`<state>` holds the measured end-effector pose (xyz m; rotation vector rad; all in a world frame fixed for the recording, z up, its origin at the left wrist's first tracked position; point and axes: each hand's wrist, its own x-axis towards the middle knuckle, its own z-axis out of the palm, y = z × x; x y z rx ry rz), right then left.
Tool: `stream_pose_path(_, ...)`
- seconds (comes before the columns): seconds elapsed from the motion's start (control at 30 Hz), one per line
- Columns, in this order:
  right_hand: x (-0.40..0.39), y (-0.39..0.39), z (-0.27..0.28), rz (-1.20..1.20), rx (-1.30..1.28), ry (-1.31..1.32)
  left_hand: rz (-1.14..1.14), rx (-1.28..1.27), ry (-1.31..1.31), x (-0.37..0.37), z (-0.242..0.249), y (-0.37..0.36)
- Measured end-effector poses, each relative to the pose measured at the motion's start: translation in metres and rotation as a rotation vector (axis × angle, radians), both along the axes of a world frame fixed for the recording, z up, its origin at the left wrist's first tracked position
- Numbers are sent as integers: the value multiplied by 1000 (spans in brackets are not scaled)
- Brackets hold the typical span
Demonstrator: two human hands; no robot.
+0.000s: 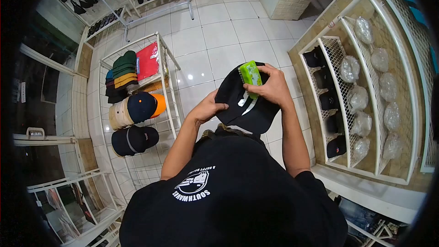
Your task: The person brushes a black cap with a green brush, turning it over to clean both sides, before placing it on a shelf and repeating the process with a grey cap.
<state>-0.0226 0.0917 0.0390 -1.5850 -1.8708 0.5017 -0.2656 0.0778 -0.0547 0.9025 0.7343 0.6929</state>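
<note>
A black cap [256, 114] with a white mark on its front is held up before my chest. My left hand [208, 108] grips the cap's left side, thumb on top and the other fingers hidden beneath it. In my right hand [273, 85] is a bright green brush [250, 77], pinched between thumb and fingers. The brush lies against the cap, just above the white mark, its bristles facing left.
On my left, a white wire rack [171, 105] carries stacked caps [132, 107] and a red packet [148, 61]. To the right, a white wall shelf [372, 87] holds black caps and several plastic-wrapped items [350, 68]. Sandals hang at the far left. White floor tiles [224, 34] stretch ahead.
</note>
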Motion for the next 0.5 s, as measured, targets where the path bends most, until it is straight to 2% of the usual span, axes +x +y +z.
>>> stream_pose_path(0.07,6,2,-4,12,-3,-11,-88,-35,-6,-5,-1,5)
stream_pose_path(0.1,3,2,11,78,-134,60,-86,-34,-6,-5,4,8)
stream_pose_path(0.13,1,2,19,145,-265,129,-59,-138,-66,-6,12,11)
stream_pose_path(0.17,-2,2,10,146,-268,129,-32,-245,-127,-6,17,12)
stream_pose_path(0.23,-14,1,-6,98,109,0,-59,-198,-72,-2,19,12)
stream_pose_path(0.27,-21,-7,-3,4,388,-290,-64,-221,-87,0,19,11)
stream_pose_path(0.3,-27,-10,2,5,496,-362,-69,-246,-100,2,17,10)
stream_pose_path(0.37,-44,-21,-5,38,48,78,-59,-254,-48,6,10,6)
stream_pose_path(0.43,-48,-23,-26,171,13,3,-8,-253,46,8,11,0)
stream_pose_path(0.5,-46,-14,-33,45,134,-5,-26,-200,13,4,1,2)
